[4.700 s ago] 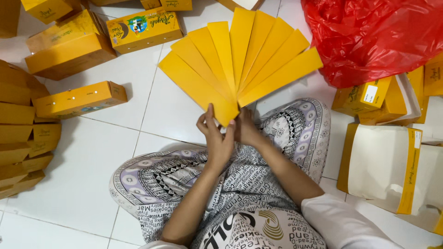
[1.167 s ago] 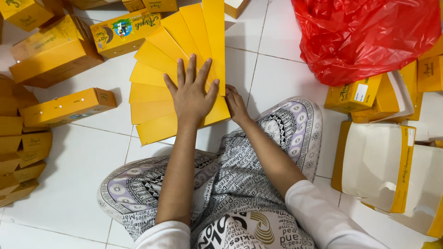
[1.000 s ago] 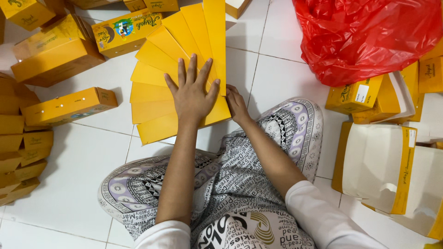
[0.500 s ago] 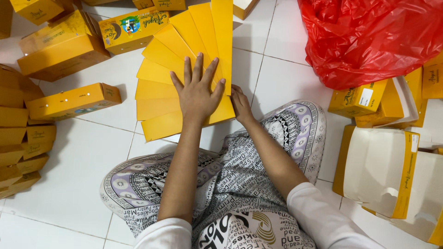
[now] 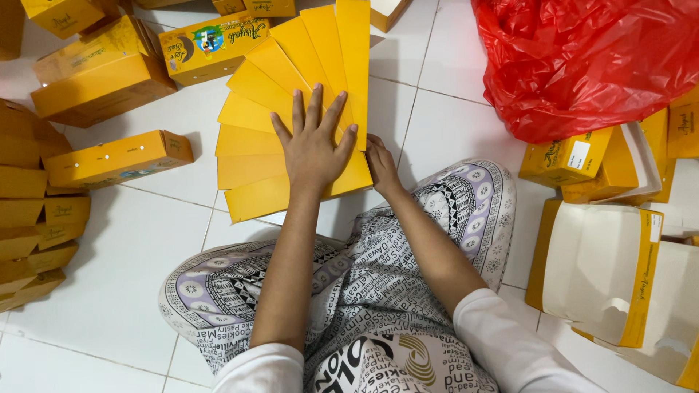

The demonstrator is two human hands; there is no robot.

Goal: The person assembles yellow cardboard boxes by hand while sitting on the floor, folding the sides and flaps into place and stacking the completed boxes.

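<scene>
A fan of flat yellow cardboard sheets (image 5: 277, 109) lies spread on the white tiled floor in front of my crossed legs. My left hand (image 5: 313, 142) rests flat on top of the fan, palm down, fingers spread. My right hand (image 5: 380, 164) touches the fan's lower right corner, where the sheets meet; its fingers are partly hidden behind the edge.
Yellow folded boxes (image 5: 116, 156) lie to the left and stack along the left edge (image 5: 29, 211). More boxes (image 5: 211, 47) sit at the top. A red plastic bag (image 5: 590, 62) fills the upper right. Open white-lined boxes (image 5: 604, 269) stand at the right.
Earlier both hands held the fan up by its base. It then came to lie flat on the floor under my left palm; over the last second only the view shifted slightly.
</scene>
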